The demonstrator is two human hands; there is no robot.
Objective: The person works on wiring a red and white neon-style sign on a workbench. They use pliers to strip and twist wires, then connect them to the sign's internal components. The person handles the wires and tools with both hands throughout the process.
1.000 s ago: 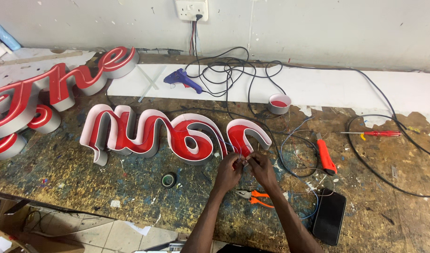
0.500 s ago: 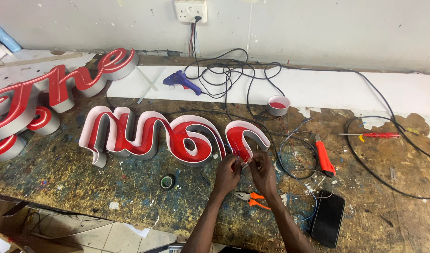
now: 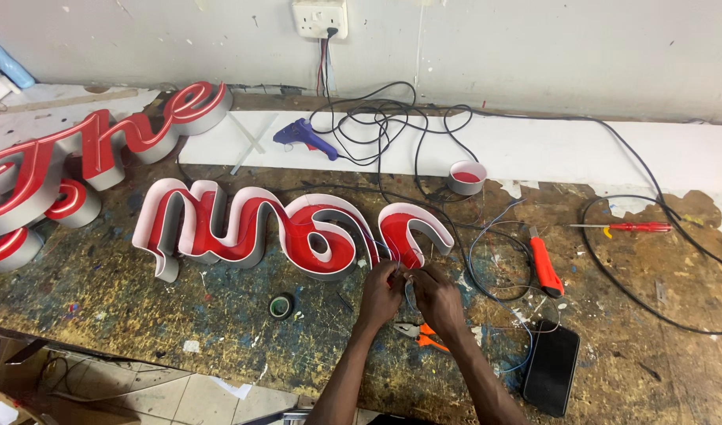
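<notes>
A red and white channel-letter sign [image 3: 243, 224] lies on the paint-stained workbench [image 3: 125, 307]. My left hand [image 3: 383, 293] and my right hand [image 3: 434, 297] meet just below the sign's right end, fingertips pinched together on thin wires [image 3: 487, 236] that run from the sign. The exact grip is small and partly hidden by the fingers. Orange-handled pliers [image 3: 422, 334] lie under my right wrist.
A second red sign [image 3: 77, 157] sits at the left. A blue glue gun [image 3: 304, 138], black cables [image 3: 392, 126], a tape roll [image 3: 466, 177], an orange knife [image 3: 545, 266], a red screwdriver [image 3: 629, 227], a black phone [image 3: 551, 367] and a small dark tape roll [image 3: 281, 305] lie around.
Both hands stay together at the sign's right end with only small finger shifts. The view has moved slightly.
</notes>
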